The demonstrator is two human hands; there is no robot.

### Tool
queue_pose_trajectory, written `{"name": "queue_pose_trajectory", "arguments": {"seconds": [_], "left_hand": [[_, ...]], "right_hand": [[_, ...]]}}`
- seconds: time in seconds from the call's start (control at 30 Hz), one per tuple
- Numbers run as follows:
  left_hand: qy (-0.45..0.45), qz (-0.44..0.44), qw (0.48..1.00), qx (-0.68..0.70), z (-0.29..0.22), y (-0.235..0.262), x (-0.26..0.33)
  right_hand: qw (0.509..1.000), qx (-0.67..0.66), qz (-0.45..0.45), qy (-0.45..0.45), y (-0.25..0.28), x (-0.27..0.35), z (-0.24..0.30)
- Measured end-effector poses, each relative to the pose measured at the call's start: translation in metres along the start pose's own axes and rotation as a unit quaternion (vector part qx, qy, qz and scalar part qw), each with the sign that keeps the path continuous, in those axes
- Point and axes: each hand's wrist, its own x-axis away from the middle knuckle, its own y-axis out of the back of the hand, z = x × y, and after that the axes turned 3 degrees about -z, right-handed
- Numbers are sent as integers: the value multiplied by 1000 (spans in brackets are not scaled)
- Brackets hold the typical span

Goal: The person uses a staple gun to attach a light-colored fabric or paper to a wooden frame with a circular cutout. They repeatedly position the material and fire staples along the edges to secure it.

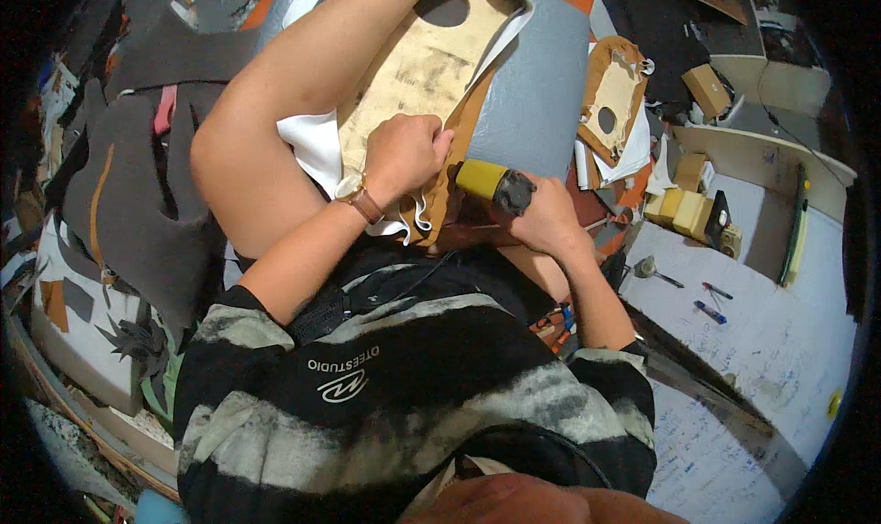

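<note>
A pale wooden panel point(395, 93) with an oval hole at its far end leans across my lap. Brown leather cover point(475, 111) and white backing wrap its edges, gathered in folds at the near end. My left hand point(404, 152), with a watch on the wrist, lies on the panel's near part, fingers closed at the cover's edge. What the fingertips pinch is partly hidden. My right hand point(549, 217) grips a yellow-and-black staple gun point(482, 179), its yellow end pointing left at the panel's right edge. The gun's handle is hidden inside the hand.
My bent left leg point(266, 111) crosses beside the panel. Behind it lies a blue-grey padded surface point(532, 74). A similar covered panel point(617, 93) rests at right. Pens point(711, 311), yellow blocks point(679, 210) and a white worktop point(771, 340) are further right; dark fabric point(147, 175) hangs left.
</note>
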Motion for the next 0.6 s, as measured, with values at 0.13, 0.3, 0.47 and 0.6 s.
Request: {"name": "queue_pose_trajectory", "arguments": {"seconds": [0.13,0.3,0.47,0.6], "left_hand": [[-76,-37,989,-121,-14,-5,23],[-79,19,957,-278,-29,-18,47],[-96,84,959,-254,-18,-20,21],[-73,104,917,-378,7,7,24]], "right_hand": [[962,-261,-56,-60,-25,19,-21],[865,-453,-165,-138,-41,19,-79],[909,-300,-284,-48,-62,-15,-101],[915,-252,-313,-45,-63,-26,-102]]}}
